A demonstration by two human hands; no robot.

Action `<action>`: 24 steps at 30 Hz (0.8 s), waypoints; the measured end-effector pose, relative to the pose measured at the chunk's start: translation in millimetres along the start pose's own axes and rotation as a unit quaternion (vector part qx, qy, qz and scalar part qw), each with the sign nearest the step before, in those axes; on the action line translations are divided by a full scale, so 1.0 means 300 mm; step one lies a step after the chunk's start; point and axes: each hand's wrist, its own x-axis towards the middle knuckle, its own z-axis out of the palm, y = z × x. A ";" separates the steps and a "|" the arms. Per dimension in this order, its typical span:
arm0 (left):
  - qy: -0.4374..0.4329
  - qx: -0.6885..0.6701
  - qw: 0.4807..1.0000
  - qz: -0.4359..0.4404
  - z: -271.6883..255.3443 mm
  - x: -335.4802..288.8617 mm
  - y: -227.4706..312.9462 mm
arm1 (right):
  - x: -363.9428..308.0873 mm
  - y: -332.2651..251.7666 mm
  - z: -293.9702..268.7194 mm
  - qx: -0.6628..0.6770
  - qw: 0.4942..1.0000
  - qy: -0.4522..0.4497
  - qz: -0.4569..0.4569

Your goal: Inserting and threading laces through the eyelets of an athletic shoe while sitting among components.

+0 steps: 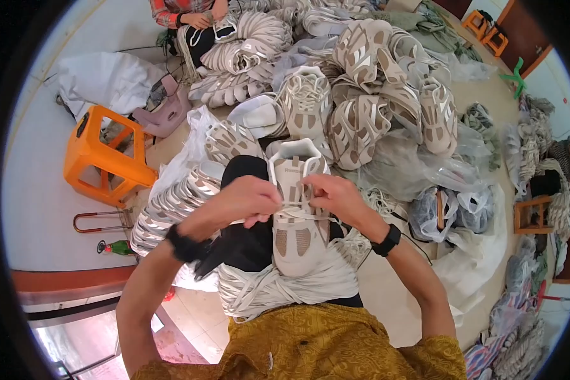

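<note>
A cream and beige sneaker upper (pixel 297 244) lies on my lap, its toe toward me and its padded opening away. My left hand (pixel 256 197) is closed in a pinch at the left side of its eyelets, with a white shoelace (pixel 307 216) running across the throat. On the other side, my right hand (pixel 337 195) pinches the lace near the right eyelet row. The fingertips partly hide the lace ends. Under the toe, a thick bundle of white shoelaces (pixel 285 292) spreads across my lap.
Beyond my knees rises a heap of similar sneaker uppers (pixel 361 123). At the left stand an orange plastic stool (pixel 101 155) and a green bottle (pixel 117 247). Stacked uppers (pixel 171 212) lean beside my left leg. Another person's hands (pixel 199 20) hold laces at the top.
</note>
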 end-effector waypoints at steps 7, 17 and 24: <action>0.092 -0.341 0.920 0.168 0.042 -0.298 0.096 | -0.004 -0.209 0.025 -0.058 0.965 0.105 -0.234; 0.228 -0.532 0.689 0.437 -0.461 -0.388 -0.318 | -0.048 0.147 -0.427 0.273 0.914 0.299 0.010; 0.660 -0.194 0.682 0.249 -0.855 -0.719 -0.787 | -0.427 0.594 -1.138 0.468 0.773 0.418 0.100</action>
